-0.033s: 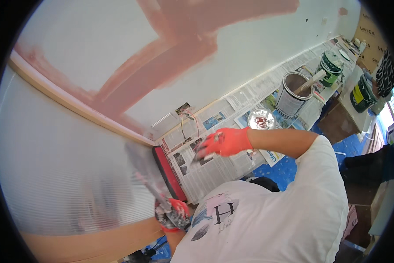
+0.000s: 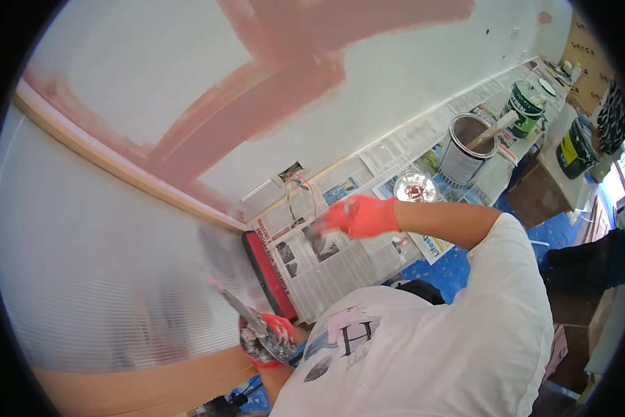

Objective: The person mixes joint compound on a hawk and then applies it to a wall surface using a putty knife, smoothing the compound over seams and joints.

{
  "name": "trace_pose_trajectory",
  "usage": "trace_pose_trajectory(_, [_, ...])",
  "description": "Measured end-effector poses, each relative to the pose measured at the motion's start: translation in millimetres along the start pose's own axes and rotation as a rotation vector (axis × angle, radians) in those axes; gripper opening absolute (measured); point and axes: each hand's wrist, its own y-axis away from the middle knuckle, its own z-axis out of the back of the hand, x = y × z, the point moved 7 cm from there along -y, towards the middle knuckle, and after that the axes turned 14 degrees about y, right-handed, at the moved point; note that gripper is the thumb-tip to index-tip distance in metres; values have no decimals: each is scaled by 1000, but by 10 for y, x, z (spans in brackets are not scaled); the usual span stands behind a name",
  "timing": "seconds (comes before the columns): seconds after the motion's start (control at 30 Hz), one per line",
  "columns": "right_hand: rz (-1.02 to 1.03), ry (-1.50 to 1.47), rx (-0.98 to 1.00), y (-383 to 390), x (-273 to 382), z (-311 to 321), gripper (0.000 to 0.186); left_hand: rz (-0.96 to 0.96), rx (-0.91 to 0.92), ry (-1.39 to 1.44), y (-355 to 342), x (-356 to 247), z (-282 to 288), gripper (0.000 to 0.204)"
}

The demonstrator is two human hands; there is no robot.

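My left hand (image 2: pixel 269 339), in a red and black glove smeared with white, is closed around a flat grey putty knife (image 2: pixel 241 304). Pink filler (image 2: pixel 215 282) clings to the far end of that tool. Over the newspaper, my right hand (image 2: pixel 359 217) in a red glove is closed, with a dark, blurred, blade-like tool (image 2: pixel 318 240) showing below its fingers. Beyond the hands stands a white wall (image 2: pixel 368 104) with broad patches of pink filler (image 2: pixel 257 118).
Newspaper (image 2: pixel 347 278) covers the bench. On it are an open tin (image 2: pixel 463 156) with a stick, a shiny round lid (image 2: pixel 415 187), green paint buckets (image 2: pixel 522 111) and a long red and black tool (image 2: pixel 267 274). Wires stick out of a wall box (image 2: pixel 291 171). A translucent ribbed panel (image 2: pixel 118 292) stands left.
My left hand has shifted slightly left, with the putty knife tilted a little differently. My right hand has turned slightly and moved a bit to the right.
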Motion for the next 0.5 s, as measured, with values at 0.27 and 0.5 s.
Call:
trace_pose_trajectory(0.27, [-1220,-45,-869,-107,-2137,1080,64,80,-313,-383,-94,194,-29,30])
trace_pose_trajectory(0.5, [-1095,-121,-952,-1022,-1579,1043,73,173,-406,-483,-31,177,8,27])
